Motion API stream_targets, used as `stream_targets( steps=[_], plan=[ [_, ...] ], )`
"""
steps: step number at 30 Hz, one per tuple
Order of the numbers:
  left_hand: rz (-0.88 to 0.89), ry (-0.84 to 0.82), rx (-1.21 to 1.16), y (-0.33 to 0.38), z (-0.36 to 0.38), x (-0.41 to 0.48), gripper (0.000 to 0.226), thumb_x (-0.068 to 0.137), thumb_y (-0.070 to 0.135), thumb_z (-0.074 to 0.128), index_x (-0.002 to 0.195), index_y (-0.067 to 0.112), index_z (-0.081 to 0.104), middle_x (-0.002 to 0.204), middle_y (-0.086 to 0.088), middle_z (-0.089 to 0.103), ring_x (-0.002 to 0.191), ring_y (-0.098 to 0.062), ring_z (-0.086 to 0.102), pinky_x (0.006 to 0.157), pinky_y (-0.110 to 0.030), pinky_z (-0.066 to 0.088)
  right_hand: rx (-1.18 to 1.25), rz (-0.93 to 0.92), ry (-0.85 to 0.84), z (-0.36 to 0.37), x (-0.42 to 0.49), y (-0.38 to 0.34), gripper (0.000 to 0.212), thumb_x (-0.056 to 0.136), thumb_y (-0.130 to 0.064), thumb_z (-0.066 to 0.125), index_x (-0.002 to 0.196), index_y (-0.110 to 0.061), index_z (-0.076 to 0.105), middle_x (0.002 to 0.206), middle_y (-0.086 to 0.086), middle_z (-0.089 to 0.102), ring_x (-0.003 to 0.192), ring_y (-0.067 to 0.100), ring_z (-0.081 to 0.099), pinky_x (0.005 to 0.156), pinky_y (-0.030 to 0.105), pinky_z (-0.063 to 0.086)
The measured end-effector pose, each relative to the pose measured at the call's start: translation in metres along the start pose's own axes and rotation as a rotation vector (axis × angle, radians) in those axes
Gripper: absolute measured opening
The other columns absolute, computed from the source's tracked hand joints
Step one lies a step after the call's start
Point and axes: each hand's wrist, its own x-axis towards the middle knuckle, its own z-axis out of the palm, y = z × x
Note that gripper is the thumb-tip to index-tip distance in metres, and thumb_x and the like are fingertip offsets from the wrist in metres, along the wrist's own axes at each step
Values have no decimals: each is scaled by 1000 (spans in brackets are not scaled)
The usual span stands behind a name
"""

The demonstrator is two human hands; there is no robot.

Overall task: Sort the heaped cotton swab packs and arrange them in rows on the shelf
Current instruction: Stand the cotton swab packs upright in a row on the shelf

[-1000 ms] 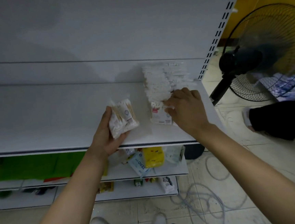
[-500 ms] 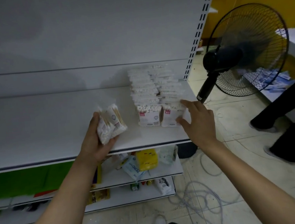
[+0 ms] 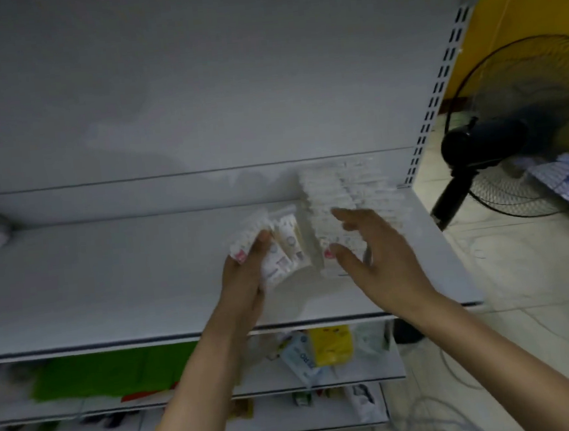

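Facing a white shelf [image 3: 110, 282], looking down on both hands. Left hand [image 3: 246, 280] curled round a small bundle of cotton swab packs [image 3: 281, 250], fingertips pressed over the front pack, the bundle tilted toward 1 o'clock near the middle of the board. Not clear whether resting on the board or held just above it.

At 3 o'clock of the bundle, just beside it, rows of packs [image 3: 346, 192] standing upright at the shelf's right end and running back toward 12 o'clock as far as the rear panel. Right hand [image 3: 379, 258] spread wide at the front of those rows, fingers straight and apart, gripping nothing; too blurred to say whether touching the front pack or just short of it.

On the lower shelf [image 3: 376, 377], at 6 o'clock: a yellow pack [image 3: 330, 345] and, leaning against it, a blue-and-white pack [image 3: 301, 360]. Further along toward 8 o'clock, a green sheet [image 3: 100, 372].

At 3 o'clock beyond the shelf's upright, a black fan [image 3: 517, 136] standing on the tiled floor [image 3: 487, 266]. At 5 o'clock, loops of pale cable [image 3: 431, 419] lying on that floor.
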Motion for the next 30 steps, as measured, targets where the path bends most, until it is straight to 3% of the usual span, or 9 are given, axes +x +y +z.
stream_targets(
  steps=[3, 5, 10, 12, 14, 18, 20, 25, 30],
  plan=[
    [144, -66, 273, 21, -6, -3, 44, 77, 27, 74, 115, 8, 62, 104, -7, 72, 98, -24, 69, 76, -37, 58, -152, -139, -179, 9, 35, -24, 57, 96, -26, 50, 148, -25, 26, 152, 1, 31, 138, 19, 31, 111, 30, 25],
    [194, -100, 357, 28, -12, -5, 46, 75, 26, 74, 115, 6, 60, 106, -10, 71, 98, -24, 68, 79, -36, 57, -339, -199, -337, 15, 58, -37, 56, 97, -24, 48, 148, -26, 27, 153, 2, 31, 138, 22, 32, 110, 33, 26],
    [242, 34, 349, 35, -31, -6, 34, 78, 17, 75, 109, 16, 60, 99, 0, 72, 91, -11, 69, 79, -24, 56, -496, -202, -486, 27, 95, -59, 32, 91, -27, 58, 124, -23, 57, 120, 1, 63, 108, 23, 56, 86, 32, 44],
    [247, 126, 327, 35, -41, 1, 19, 83, 13, 71, 99, 19, 63, 88, 8, 72, 80, -4, 70, 67, -17, 54, -505, -169, -451, 30, 104, -59, 27, 89, -25, 60, 116, -24, 60, 112, -1, 65, 104, 22, 58, 83, 32, 46],
    [213, 174, 339, 35, -52, 10, 14, 84, 13, 71, 93, 18, 62, 83, 8, 69, 74, -5, 69, 62, -20, 55, -510, -99, -371, 27, 111, -56, 25, 86, -21, 60, 111, -24, 61, 108, -1, 66, 100, 22, 60, 79, 30, 46],
    [160, 141, 426, 27, -69, 35, 20, 77, 22, 81, 83, 22, 62, 82, -2, 71, 80, -20, 70, 78, -46, 58, -532, 37, -276, 21, 117, -52, 25, 84, -17, 60, 108, -21, 58, 104, 1, 66, 94, 24, 61, 71, 28, 42],
    [161, 115, 462, 21, -69, 43, 28, 68, 36, 83, 80, 23, 62, 81, -5, 70, 80, -25, 70, 77, -49, 58, -544, 60, -219, 18, 117, -50, 25, 84, -17, 59, 108, -21, 58, 105, 1, 66, 93, 24, 61, 71, 29, 44],
    [154, -27, 675, -3, -76, 44, 54, 65, 51, 74, 100, 11, 65, 94, -2, 70, 90, -19, 68, 77, -26, 52, -546, 22, -83, 22, 115, -43, 22, 86, -14, 60, 108, -16, 60, 108, 7, 64, 95, 26, 61, 78, 40, 52],
    [267, -24, 788, -6, -80, 45, 47, 77, 16, 79, 112, 8, 49, 89, 2, 61, 76, -14, 58, 56, -3, 38, -658, 17, -167, 50, 139, -29, 26, 88, -18, 61, 114, -16, 63, 110, 6, 67, 101, 26, 61, 82, 33, 48]
  ],
)
